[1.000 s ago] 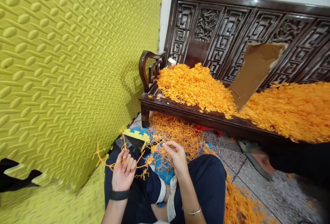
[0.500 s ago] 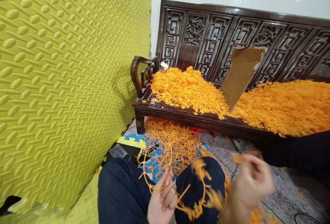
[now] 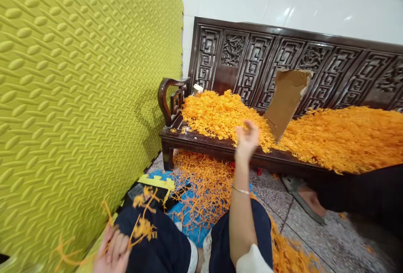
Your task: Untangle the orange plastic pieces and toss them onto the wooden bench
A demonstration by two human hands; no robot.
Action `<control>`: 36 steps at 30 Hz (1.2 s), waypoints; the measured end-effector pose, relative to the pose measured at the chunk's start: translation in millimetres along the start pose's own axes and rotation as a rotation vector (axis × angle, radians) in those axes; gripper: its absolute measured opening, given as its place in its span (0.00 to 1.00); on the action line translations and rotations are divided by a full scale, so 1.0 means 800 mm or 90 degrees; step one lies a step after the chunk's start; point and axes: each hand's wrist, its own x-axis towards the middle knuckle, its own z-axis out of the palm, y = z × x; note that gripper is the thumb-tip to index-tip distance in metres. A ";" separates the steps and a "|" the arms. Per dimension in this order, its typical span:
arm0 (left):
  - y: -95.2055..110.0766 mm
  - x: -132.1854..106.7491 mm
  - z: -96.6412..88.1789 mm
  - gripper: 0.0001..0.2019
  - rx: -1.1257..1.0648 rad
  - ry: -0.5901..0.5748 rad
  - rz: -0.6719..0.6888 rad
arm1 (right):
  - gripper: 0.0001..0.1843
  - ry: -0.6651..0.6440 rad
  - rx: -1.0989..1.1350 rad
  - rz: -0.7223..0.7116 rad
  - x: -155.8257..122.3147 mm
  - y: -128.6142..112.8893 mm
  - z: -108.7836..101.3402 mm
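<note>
Noted from where I stand: white right sleeve [image 3: 253, 259]; thin, silvery right-wrist bracelet [image 3: 241, 190]; navy trousers [image 3: 151, 239], whitish cuffs [image 3: 193, 258].

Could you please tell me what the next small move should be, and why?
Probably bring the right hand to the orange strands: the left hand alone holds them, while the right is out by the orange pile on the bench.

Glossy wooden bench [image 3: 224, 81], matt cardboard [image 3: 286, 102], bumpy foam mat [image 3: 94, 80]

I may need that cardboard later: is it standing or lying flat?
The cardboard stands, tilted: its foot between the left heap and right heap, its top before the bench back.
</note>
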 end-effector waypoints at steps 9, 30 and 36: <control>-0.056 0.007 0.093 0.23 -0.071 -0.154 0.043 | 0.21 -0.257 0.059 0.317 -0.182 0.072 0.012; -0.094 0.010 0.122 0.24 -0.044 -0.118 -0.053 | 0.16 -0.642 -0.160 -0.179 -0.239 -0.078 -0.031; -0.097 0.013 0.111 0.23 -0.042 -0.099 -0.069 | 0.03 -0.387 -0.051 -0.102 -0.238 -0.077 -0.029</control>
